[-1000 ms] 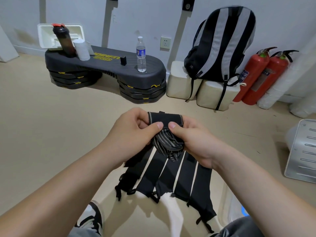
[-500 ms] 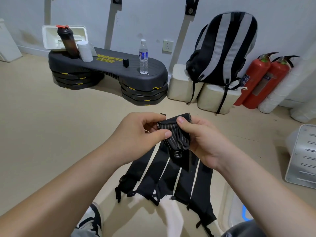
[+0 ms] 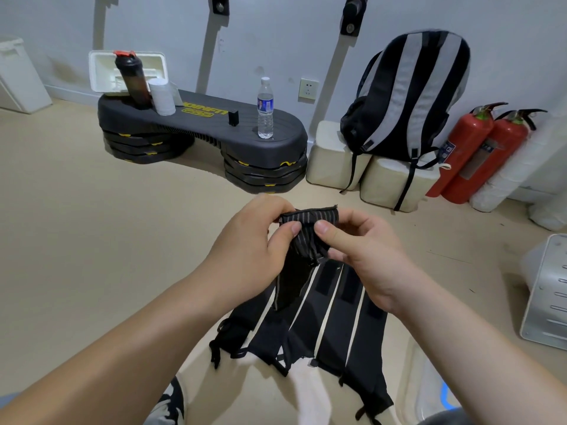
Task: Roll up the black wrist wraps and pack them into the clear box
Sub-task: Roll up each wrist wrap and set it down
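Note:
I hold one black wrist wrap with thin grey stripes (image 3: 306, 228) up in front of me. My left hand (image 3: 254, 253) pinches its top left corner and my right hand (image 3: 365, 256) pinches the top right. The top is folded over and the rest hangs down between my hands. Below, several more black wrist wraps (image 3: 334, 326) lie flat side by side on the beige floor, loops toward me. A clear box (image 3: 426, 391) shows partly at the bottom right, behind my right forearm.
A black step platform (image 3: 196, 124) stands ahead with a shaker bottle (image 3: 133, 79), a white cup and a water bottle (image 3: 265, 108). A striped backpack (image 3: 411, 96) sits on white blocks, two red fire extinguishers (image 3: 478, 151) beside it. A metal panel (image 3: 549, 289) lies right.
The wrap's upper edge has been turned so its striped side faces me, and both thumbs now pinch it nearer the top. The view has tilted down slightly.

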Tool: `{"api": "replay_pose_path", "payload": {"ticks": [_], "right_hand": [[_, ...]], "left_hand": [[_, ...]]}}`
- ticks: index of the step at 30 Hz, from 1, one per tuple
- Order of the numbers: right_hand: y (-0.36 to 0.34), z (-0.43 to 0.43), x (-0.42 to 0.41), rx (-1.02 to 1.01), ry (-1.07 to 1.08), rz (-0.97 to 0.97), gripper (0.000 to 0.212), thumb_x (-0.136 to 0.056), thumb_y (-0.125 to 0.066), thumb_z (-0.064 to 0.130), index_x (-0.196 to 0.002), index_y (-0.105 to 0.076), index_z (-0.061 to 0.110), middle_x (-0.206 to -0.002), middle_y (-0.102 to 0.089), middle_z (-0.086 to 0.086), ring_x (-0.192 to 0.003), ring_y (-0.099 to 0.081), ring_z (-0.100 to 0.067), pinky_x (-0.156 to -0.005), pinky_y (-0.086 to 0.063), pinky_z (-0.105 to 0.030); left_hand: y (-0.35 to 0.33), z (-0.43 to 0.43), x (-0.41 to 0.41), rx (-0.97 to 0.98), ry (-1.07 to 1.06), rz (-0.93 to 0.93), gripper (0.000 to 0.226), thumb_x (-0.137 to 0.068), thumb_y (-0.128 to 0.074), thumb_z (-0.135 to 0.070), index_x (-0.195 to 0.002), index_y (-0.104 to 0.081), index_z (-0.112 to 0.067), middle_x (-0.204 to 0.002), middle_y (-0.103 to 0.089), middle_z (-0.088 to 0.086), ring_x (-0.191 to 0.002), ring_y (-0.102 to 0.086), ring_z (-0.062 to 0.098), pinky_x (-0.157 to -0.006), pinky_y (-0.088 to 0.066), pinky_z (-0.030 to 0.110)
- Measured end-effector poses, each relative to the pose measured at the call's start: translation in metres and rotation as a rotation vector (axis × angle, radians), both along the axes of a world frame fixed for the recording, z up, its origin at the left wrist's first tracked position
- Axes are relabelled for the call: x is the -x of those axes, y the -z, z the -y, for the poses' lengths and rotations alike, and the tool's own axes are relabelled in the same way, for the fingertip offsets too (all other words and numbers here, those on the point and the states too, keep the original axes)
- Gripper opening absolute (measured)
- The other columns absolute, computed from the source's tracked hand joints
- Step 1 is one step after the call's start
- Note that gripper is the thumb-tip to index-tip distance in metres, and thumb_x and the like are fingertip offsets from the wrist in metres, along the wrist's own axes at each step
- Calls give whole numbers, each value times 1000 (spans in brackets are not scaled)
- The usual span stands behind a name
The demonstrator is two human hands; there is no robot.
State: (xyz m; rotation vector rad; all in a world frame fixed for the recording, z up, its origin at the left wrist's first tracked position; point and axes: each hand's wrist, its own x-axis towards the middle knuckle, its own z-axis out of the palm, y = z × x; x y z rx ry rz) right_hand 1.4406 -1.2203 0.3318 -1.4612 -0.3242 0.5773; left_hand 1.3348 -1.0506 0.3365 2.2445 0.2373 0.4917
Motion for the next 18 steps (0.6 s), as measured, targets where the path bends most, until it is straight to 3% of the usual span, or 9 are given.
{"api": "replay_pose_path", "payload": {"ticks": [3, 6, 10, 12, 15, 18], "right_hand": [[-2, 0, 1, 44, 82, 68, 28, -88, -82, 13, -114, -70, 12, -96, -76, 4, -79, -72, -4, -67, -55, -15], [-4, 4, -1, 52, -1, 38, 35, -94, -77, 12, -127, -68, 18, -111, -77, -1, -92, -75, -6, -76, -58, -20], [-3, 3, 5, 30, -99, 83, 10, -102, -65, 8, -109, -71, 8, -96, -79, -9, -88, -75, -17, -79, -60, -26], [-4, 2, 7, 23, -100, 80, 8, -103, -64, 9, -108, -70, 8, -95, -78, -10, -88, -74, -17, -77, -59, -25], [-6, -1, 9, 51, -142, 72, 9, -106, -60, 12, -108, -68, 10, -93, -77, -5, -88, -74, -14, -77, -58, -25], [-10, -4, 13, 23, -165, 5, 8, -101, -62, 16, -104, -68, 15, -91, -75, -4, -87, -73, -17, -76, -57, -29]], "left_hand": [[-4, 2, 2, 173, 61, -71, 17, -106, -58, -18, -91, -59, -26, -66, -55, -15, -61, -50, 4, -60, -38, 17], [-5, 3, 2, 278, 112, -63, 16, -107, -57, -15, -94, -62, -22, -70, -61, -3, -69, -60, 23, -75, -56, 43], [-6, 8, 2, 385, 88, -57, 15, -105, -60, -12, -97, -69, -21, -77, -72, 5, -76, -69, 33, -82, -59, 57], [-6, 11, 2, 426, 56, -40, 16, -104, -61, -12, -98, -72, -23, -82, -75, 13, -79, -71, 38, -80, -61, 54], [-6, 14, 1, 467, 4, -9, 20, -101, -63, -8, -101, -76, -23, -82, -78, 5, -72, -71, 16, -73, -57, 33], [-7, 15, 1, 531, -32, 17, 25, -98, -63, -3, -98, -79, -22, -82, -79, 8, -72, -69, 16, -70, -55, 29]]}}
